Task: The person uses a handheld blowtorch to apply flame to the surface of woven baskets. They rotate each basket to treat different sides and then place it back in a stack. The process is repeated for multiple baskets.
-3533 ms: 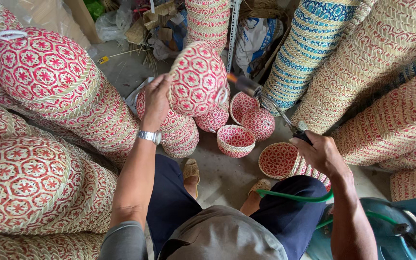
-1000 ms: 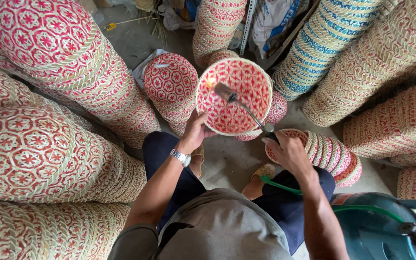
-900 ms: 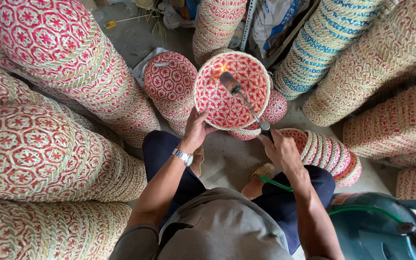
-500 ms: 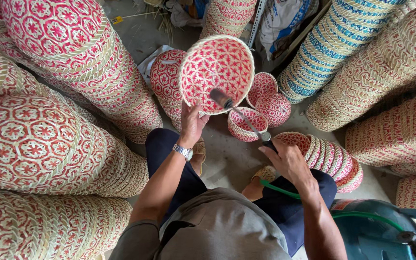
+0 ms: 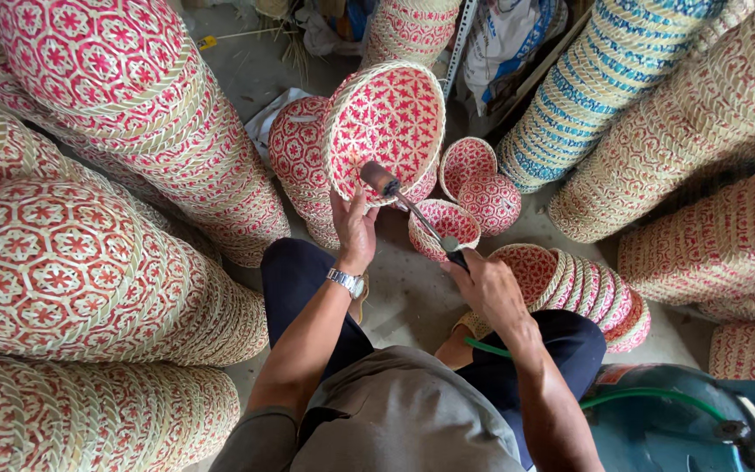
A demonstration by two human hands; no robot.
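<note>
Stacks of red-patterned baskets point(image 5: 72, 262) crowd the left, lying on their sides, close by the knee. The left hand point(image 5: 353, 229) has its grip closed on the lower rim of a round woven basket point(image 5: 386, 131), tilted up with the inside facing the person. The right hand point(image 5: 487, 284) is closed around a torch point(image 5: 412, 210) whose head sits just at that rim, beside the left fingers. Risk: scorched weave or burnt fingers. A green hose point(image 5: 648, 398) trails to a tank point(image 5: 683, 428).
</note>
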